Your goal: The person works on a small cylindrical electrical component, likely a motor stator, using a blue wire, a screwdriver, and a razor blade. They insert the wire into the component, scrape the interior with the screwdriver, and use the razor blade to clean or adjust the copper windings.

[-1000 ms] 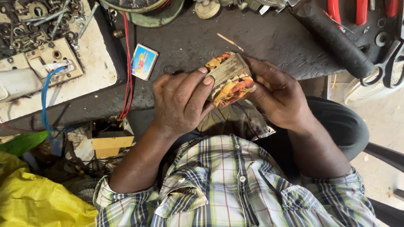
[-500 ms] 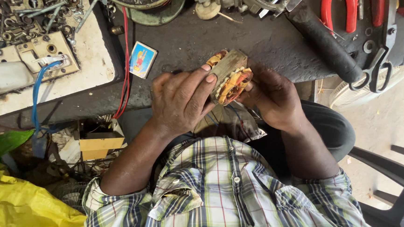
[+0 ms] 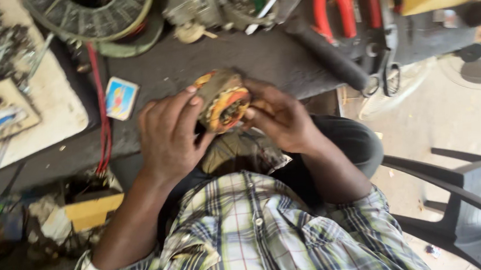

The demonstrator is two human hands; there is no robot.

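Dark, cluttered tabletop [image 3: 192, 65] is carrying red-handled pliers [image 3: 333, 7] and a small blue card [image 3: 120, 98]. Left hand [image 3: 168, 136] and right hand [image 3: 278, 119] are both gripping a round motor stator [image 3: 224, 100] at the tabletop's near edge. Copper windings look fragile; steady, even finger pressure seems advisable.

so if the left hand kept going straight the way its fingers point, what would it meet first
The left hand already touches the round wound coil it holds; its fingers point up and right. Beyond that, probably the bare dark bench top, though depth is unclear.
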